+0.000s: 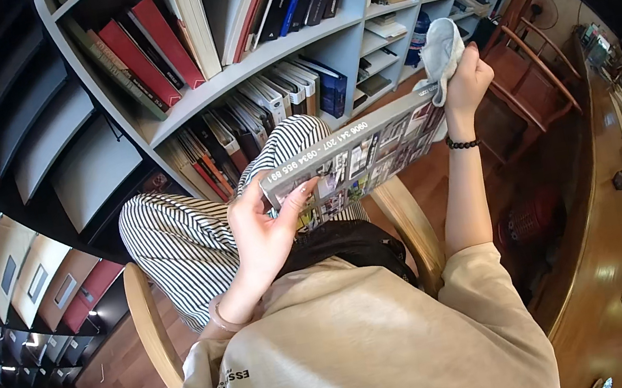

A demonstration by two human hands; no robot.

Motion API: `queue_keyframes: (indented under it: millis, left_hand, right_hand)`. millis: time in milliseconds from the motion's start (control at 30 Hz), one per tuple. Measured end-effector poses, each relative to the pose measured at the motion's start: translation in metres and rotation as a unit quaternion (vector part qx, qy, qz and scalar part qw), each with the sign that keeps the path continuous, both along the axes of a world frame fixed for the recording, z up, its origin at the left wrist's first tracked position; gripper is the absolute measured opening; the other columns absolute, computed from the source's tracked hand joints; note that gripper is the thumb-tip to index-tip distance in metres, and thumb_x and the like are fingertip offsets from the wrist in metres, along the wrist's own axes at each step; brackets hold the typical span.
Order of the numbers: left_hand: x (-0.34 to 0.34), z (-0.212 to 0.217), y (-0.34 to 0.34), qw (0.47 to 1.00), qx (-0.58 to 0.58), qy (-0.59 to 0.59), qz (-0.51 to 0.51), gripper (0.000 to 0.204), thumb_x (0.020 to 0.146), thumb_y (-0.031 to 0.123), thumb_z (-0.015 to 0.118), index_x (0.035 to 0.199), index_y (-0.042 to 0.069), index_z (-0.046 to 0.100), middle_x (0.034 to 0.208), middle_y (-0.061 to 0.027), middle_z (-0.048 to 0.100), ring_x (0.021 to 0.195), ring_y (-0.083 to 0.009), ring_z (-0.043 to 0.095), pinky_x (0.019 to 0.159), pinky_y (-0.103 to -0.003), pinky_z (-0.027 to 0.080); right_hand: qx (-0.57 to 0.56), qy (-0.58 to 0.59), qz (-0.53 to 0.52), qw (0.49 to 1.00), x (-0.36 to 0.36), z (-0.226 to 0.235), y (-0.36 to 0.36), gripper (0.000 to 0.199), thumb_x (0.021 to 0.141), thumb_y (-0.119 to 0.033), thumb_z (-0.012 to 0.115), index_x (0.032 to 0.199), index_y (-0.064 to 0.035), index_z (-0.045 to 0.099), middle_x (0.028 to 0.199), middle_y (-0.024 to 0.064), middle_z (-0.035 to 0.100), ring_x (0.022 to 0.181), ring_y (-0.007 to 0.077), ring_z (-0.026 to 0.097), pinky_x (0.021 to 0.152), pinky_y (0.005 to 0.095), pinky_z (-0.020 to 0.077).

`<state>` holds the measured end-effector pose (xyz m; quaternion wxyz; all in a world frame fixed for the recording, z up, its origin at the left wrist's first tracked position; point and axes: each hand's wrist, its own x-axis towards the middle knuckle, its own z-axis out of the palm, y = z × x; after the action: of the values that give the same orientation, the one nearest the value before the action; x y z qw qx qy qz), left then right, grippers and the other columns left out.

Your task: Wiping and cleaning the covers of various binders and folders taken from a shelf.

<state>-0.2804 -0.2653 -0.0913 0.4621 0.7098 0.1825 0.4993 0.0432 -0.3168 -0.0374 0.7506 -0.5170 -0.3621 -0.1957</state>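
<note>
A thick grey catalogue-like book (361, 173), its face covered with small photos, is held tilted above my lap. My left hand (262, 223) grips its near left end, the thumb lying over the photo side. At the book's far right end, my right hand (467, 81) is closed round a pale grey-white cloth (441, 49). Part of the cloth stands up above the fingers, and a fold hangs against the book's edge. The fingers of the right hand partly hide how the cloth meets the book.
A grey bookcase (256, 62) with books and binders stands ahead of my knees. I sit in a wooden armchair (154, 327). To the right are a long wooden counter (596, 253), a wooden chair (526, 80) and a wall screen (616, 3). Sample panels (37, 277) stand at left.
</note>
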Motion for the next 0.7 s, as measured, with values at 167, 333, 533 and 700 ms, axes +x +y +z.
queue_keyframes:
  millis: [167, 333, 533, 700]
  left_hand:
    - [0.006, -0.003, 0.009, 0.996, -0.062, -0.048, -0.042, 0.015, 0.085, 0.007, 0.067, 0.095, -0.003, 0.063, 0.091, -0.0066, 0.069, 0.084, -0.0082, 0.061, 0.075, -0.023, 0.047]
    - [0.002, -0.01, 0.008, 0.995, -0.068, -0.05, -0.05, 0.016, 0.085, 0.007, 0.067, 0.096, -0.003, 0.062, 0.09, -0.0067, 0.069, 0.083, -0.0078, 0.06, 0.074, -0.023, 0.047]
    - [-0.003, -0.015, 0.005, 0.998, -0.037, -0.014, -0.042, 0.018, 0.085, 0.007, 0.067, 0.099, -0.002, 0.06, 0.086, -0.0043, 0.067, 0.078, -0.0072, 0.058, 0.071, -0.022, 0.046]
    - [-0.004, -0.011, 0.003, 0.997, -0.067, -0.034, -0.037, 0.018, 0.086, 0.006, 0.066, 0.1, -0.002, 0.06, 0.087, -0.0039, 0.067, 0.077, -0.0071, 0.058, 0.07, -0.021, 0.045]
  right_hand:
    - [-0.043, -0.025, 0.018, 0.999, 0.003, 0.002, 0.002, 0.048, 0.096, -0.02, 0.043, 0.052, -0.0006, 0.048, 0.053, -0.0036, 0.049, 0.051, 0.0045, 0.041, 0.051, 0.0223, 0.0363]
    - [-0.007, -0.024, 0.062, 0.998, 0.011, -0.006, 0.005, 0.043, 0.096, -0.021, 0.044, 0.059, -0.0006, 0.052, 0.058, -0.0029, 0.052, 0.054, 0.005, 0.043, 0.055, 0.022, 0.0374]
    - [0.047, 0.041, 0.126, 0.99, 0.016, -0.013, 0.001, 0.037, 0.095, -0.024, 0.042, 0.076, 0.0015, 0.06, 0.073, 0.0002, 0.06, 0.063, 0.007, 0.05, 0.064, 0.023, 0.0422]
    - [0.057, 0.142, 0.096, 0.984, 0.004, -0.042, 0.009, 0.036, 0.095, -0.025, 0.042, 0.084, 0.0022, 0.064, 0.08, 0.0022, 0.063, 0.069, 0.0084, 0.054, 0.064, 0.0243, 0.0433]
